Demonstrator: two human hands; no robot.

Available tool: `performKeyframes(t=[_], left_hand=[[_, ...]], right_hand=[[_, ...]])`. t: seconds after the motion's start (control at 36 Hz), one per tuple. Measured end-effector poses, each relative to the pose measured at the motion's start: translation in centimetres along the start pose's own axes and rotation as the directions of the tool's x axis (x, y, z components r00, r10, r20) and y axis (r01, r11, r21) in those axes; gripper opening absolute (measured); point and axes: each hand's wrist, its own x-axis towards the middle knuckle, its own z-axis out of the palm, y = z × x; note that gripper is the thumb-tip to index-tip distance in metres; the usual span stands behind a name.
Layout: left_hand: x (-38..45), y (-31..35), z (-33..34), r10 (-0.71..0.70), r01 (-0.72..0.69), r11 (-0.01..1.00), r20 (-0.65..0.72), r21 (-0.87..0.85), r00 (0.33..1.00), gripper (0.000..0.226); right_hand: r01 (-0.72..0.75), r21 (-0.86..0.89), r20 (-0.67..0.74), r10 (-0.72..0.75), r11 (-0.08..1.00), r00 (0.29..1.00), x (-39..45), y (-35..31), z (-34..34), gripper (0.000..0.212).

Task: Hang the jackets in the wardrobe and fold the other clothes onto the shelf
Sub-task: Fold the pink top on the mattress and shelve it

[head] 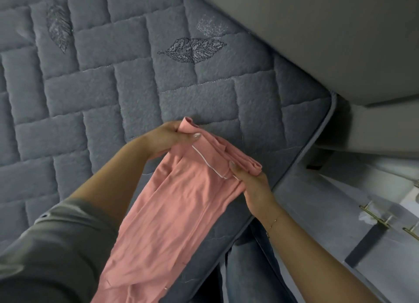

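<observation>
Pink jersey garment (181, 203), one piece, white piping near its top edge; it hangs from both hands down toward the near left, over the near right corner of the bed. Type unclear, likely a pyjama piece, so a fold-for-shelf item by my judgement, not a jacket.

Left hand (172, 137): thumb and fingers pinched on the far left end of the bunched top edge. Right hand (254, 187): fingers curled round the right end, thumb pressed on top. Both clamped on cloth, edge held between them above the quilt. One thin bracelet (275, 221) on the right wrist; one grey sleeve (56, 246) on the left arm.

Risks: fabric looks thin and slippery; the layers gathered at the right end could slide apart and spoil the fold. The long hanging part lies past the mattress edge and may drag off toward the floor if laid down carelessly.

Beyond: one grey quilted bedcover (102, 87), two embroidered leaves seen clearly, a third faint. Wardrobe and shelf not in view.
</observation>
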Motion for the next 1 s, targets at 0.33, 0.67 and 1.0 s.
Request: performKeyframes(t=[0.33, 0.67, 1.0], left_hand=[[-11.7, -5.2, -1.4, 0.242, -0.248, 0.968, -0.132, -0.034, 0.961, 0.021], [-32.3, -22.5, -3.7, 0.386, -0.367, 0.923, -0.265, 0.120, 0.884, 0.021], [-37.3, -45.0, -4.1, 0.295, -0.072, 0.823, -0.317, 0.563, 0.901, 0.037]], right_hand=[[0.538, -0.222, 0.145, -0.518, 0.814, 0.843, -11.1, 5.1, 4.1, 0.023], [0.841, -0.415, 0.509, -0.678, 0.347, 0.530, -22.9, 25.2, 8.9, 0.045], [0.778, -0.540, 0.841, -0.169, -0.322, 0.514, -21.7, 45.0, 10.3, 0.071]])
